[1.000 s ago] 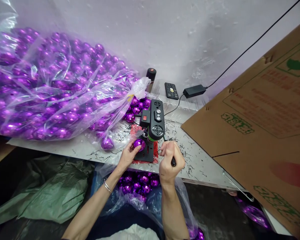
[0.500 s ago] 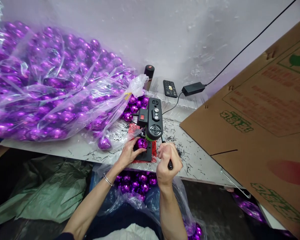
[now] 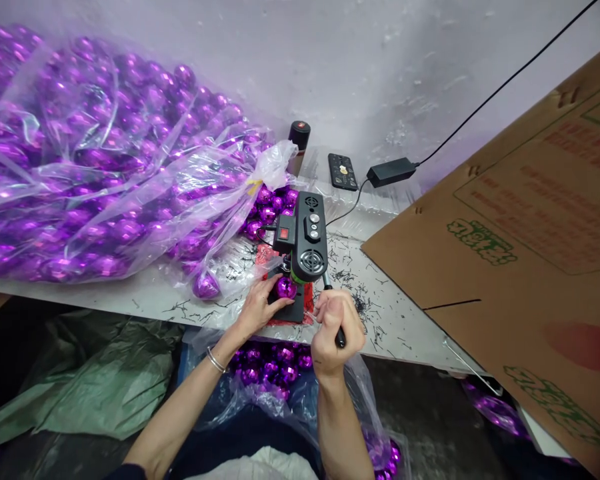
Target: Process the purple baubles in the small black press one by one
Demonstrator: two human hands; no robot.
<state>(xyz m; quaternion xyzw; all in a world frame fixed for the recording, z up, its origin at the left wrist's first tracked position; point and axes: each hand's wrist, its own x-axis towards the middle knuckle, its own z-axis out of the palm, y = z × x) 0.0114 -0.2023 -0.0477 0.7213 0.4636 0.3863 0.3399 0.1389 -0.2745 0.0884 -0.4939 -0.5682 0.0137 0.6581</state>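
Observation:
A small black bench drill press (image 3: 310, 233) stands on the worktable, its head above a dark base plate (image 3: 294, 312). My left hand (image 3: 257, 305) grips a shiny purple mirror-faceted ball (image 3: 286, 288) between thumb and fingers, right under the drill head. My right hand (image 3: 339, 330) is wrapped in a fist around the lever handle (image 3: 341, 338) at the machine's right side. The tool tip and the spot where it meets the ball are hidden by the head. Red material (image 3: 308, 298) lies beneath the base plate.
A big clear bag of purple balls (image 3: 105, 167) fills the table's left, with loose balls (image 3: 267, 213) behind the machine. Black shavings litter the tabletop (image 3: 380, 317). A phone (image 3: 343, 172), power adapter (image 3: 391, 173) and dark cylinder (image 3: 299, 137) stand behind. A cardboard box (image 3: 520, 267) blocks the right. More balls (image 3: 270, 367) sit below the edge.
The view has shifted slightly. Both hands keep their places, the left on the ball and the right on the lever handle, with no clear movement of either.

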